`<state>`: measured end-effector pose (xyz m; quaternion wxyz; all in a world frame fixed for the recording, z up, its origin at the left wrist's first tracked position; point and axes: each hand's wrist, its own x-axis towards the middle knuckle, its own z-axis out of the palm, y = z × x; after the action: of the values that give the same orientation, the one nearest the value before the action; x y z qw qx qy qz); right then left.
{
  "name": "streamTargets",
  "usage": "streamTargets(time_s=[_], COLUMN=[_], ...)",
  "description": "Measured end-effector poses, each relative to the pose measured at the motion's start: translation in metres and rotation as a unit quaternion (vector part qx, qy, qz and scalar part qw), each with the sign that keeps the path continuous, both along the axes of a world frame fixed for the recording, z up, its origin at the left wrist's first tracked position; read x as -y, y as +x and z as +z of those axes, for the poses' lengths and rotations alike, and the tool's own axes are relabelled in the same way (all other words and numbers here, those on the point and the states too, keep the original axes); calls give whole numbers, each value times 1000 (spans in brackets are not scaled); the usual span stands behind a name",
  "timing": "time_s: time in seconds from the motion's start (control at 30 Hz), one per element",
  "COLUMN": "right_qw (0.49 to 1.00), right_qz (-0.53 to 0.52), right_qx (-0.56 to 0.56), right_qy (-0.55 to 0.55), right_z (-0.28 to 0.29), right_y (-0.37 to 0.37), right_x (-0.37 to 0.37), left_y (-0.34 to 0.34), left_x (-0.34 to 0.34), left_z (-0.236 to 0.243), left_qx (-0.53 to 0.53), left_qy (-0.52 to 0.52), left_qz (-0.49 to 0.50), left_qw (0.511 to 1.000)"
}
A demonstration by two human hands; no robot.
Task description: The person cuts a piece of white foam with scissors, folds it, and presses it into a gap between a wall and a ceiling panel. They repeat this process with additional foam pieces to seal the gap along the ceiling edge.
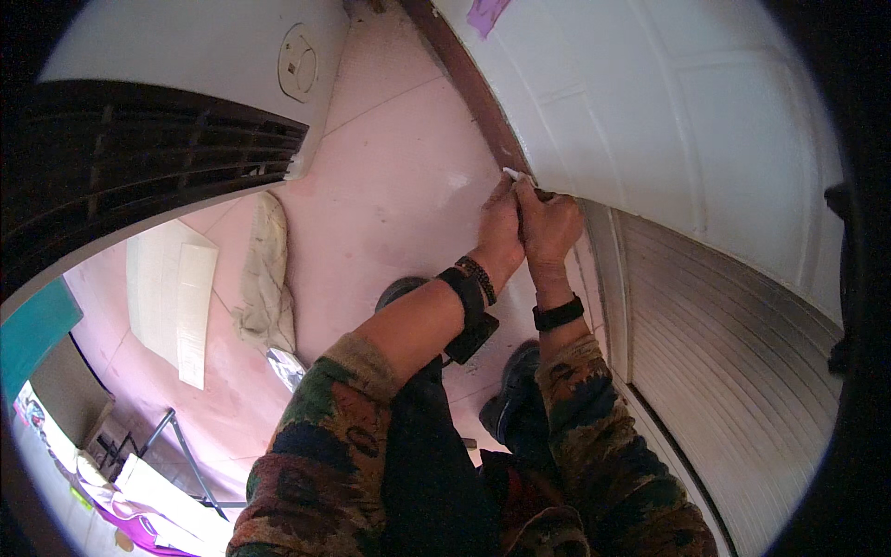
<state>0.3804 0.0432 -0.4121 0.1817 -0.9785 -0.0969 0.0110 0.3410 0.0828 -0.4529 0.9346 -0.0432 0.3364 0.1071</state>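
Observation:
My left hand and my right hand are closed side by side at the lower edge of a white panelled surface, where it meets a brown strip. A small white bit shows at my fingertips; what exactly they grip is hidden. A grey metal panel with fine ridges lies just right of my hands, beyond a pale frame.
Pink flooring surrounds my dark shoes. Leftward are a white unit with dark slats, a crumpled beige cloth, flat white boards, a teal panel and a metal frame.

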Motion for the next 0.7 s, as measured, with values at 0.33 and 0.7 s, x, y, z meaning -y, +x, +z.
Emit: streamTargets(time_s=[0.33, 0.7], right_qw=[971, 973], right_qz=[170, 180], right_qx=[-167, -144], right_qy=[28, 11], right_z=[31, 206], right_y=[18, 16], right_x=[28, 42], left_y=[5, -1], left_x=[10, -3], left_z=[6, 4], left_qx=[-71, -31], left_qy=[168, 248], left_qz=[-117, -193], left_qw=[976, 949])
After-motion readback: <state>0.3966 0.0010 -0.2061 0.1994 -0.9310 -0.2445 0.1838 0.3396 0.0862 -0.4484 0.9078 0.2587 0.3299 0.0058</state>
